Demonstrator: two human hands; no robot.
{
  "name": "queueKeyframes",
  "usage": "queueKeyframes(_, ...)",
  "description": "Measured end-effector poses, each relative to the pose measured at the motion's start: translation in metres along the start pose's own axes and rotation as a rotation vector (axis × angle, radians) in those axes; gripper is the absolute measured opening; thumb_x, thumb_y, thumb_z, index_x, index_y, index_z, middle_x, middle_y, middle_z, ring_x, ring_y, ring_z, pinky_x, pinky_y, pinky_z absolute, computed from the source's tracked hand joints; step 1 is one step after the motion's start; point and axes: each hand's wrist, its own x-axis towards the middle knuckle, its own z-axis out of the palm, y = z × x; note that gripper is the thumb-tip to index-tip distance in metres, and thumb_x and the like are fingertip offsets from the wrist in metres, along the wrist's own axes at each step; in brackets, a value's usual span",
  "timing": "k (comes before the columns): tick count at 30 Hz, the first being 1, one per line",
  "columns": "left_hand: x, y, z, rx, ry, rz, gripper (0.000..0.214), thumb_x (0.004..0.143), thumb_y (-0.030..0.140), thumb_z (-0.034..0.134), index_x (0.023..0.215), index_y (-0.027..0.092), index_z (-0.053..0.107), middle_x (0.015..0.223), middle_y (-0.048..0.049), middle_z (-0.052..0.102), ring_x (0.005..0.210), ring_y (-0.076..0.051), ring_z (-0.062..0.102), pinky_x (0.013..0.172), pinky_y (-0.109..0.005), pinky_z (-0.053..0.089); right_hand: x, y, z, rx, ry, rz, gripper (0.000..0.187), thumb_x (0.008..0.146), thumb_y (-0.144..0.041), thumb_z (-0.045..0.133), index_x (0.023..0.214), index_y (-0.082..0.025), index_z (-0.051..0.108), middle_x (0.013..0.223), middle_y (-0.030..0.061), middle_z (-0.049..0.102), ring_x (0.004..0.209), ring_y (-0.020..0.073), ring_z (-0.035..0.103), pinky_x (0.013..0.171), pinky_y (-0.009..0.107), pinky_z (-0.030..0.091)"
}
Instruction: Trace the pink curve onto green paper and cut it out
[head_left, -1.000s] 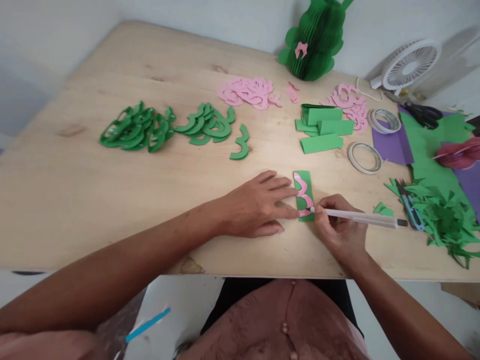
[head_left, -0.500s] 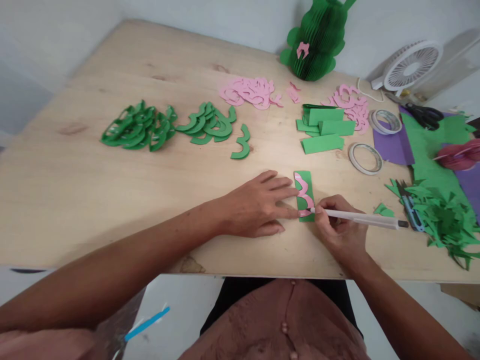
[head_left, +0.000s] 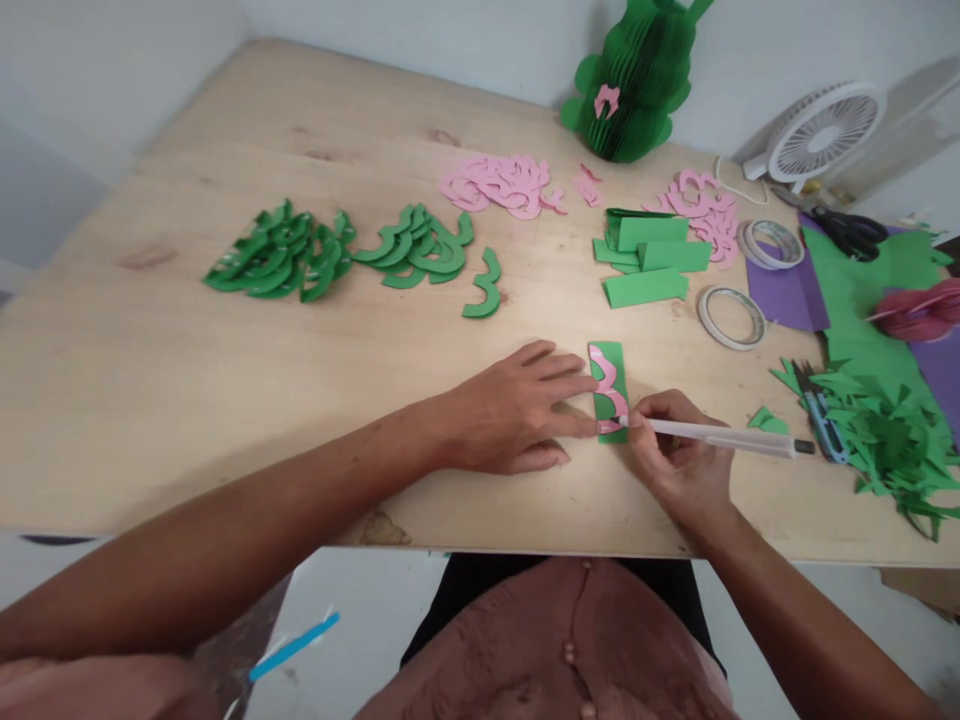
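A small green paper strip [head_left: 616, 365] lies on the table in front of me, with a pink wavy paper cutout [head_left: 608, 372] on top of it. My left hand [head_left: 529, 410] rests flat with its fingers spread, and the fingertips press on the left edge of the cutout. Between the thumb and fingers of my right hand [head_left: 679, 455] is a white pen [head_left: 712, 433]. Its tip meets the lower right part of the pink cutout. The pen's barrel points away to the right.
Behind my hands lie green wavy cutouts [head_left: 431, 245], pink cutouts [head_left: 499, 185] and folded green strips [head_left: 652, 255]. To the right are a tape roll [head_left: 731, 318], a blue cutter [head_left: 825, 425], green scraps [head_left: 900, 430] and black-handled scissors [head_left: 851, 232]. A fan [head_left: 825, 135] stands at the back.
Almost nothing differs. Both hands, the pen and the strip keep practically the same places.
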Motion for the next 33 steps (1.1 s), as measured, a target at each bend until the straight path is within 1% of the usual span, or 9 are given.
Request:
queueKeyframes(6, -0.0002, -0.0001, 0.0005, -0.001, 0.01, 0.0, 0.037, 0.085, 0.036, 0.058, 0.122, 0.029, 0.06, 0.135, -0.0096, 0.052, 0.122, -0.029, 0.043, 0.103, -0.048, 0.03, -0.0023, 0.0029, 0.0009, 0.064, -0.019, 0.037, 0.012, 0.083, -0.024, 0.057, 0.073, -0.019, 0.056, 0.055, -0.0036, 0.055, 0.043, 0.0085, 0.045, 0.04, 0.021, 0.035)
queueKeyframes(12, -0.0001, -0.0006, 0.0007, 0.002, 0.022, 0.002, 0.037, 0.085, 0.037, 0.058, 0.121, 0.029, 0.06, 0.134, -0.0094, 0.052, 0.122, -0.029, 0.044, 0.103, -0.048, 0.03, -0.0011, 0.0023, 0.0013, 0.115, -0.038, 0.05, 0.01, 0.083, -0.022, 0.057, 0.073, -0.018, 0.057, 0.056, -0.0036, 0.054, 0.044, 0.0081, 0.044, 0.04, 0.02, 0.034)
queueKeyframes(23, -0.0001, -0.0004, 0.0011, 0.001, 0.022, 0.004, 0.036, 0.086, 0.037, 0.057, 0.12, 0.029, 0.06, 0.134, -0.0093, 0.052, 0.122, -0.029, 0.043, 0.103, -0.048, 0.03, -0.0017, 0.0024, 0.0022, 0.197, -0.042, 0.043, 0.008, 0.082, -0.018, 0.058, 0.074, -0.019, 0.057, 0.057, -0.0049, 0.054, 0.044, 0.0073, 0.044, 0.04, 0.019, 0.033)
queueKeyframes(33, -0.0003, -0.0009, 0.002, -0.003, 0.025, 0.006, 0.037, 0.086, 0.036, 0.057, 0.122, 0.029, 0.06, 0.136, -0.0094, 0.051, 0.122, -0.03, 0.043, 0.103, -0.049, 0.03, -0.0017, 0.0021, 0.0032, 0.171, -0.05, 0.027, 0.009, 0.082, -0.018, 0.059, 0.074, -0.02, 0.057, 0.056, -0.0054, 0.053, 0.042, 0.0065, 0.043, 0.039, 0.019, 0.031)
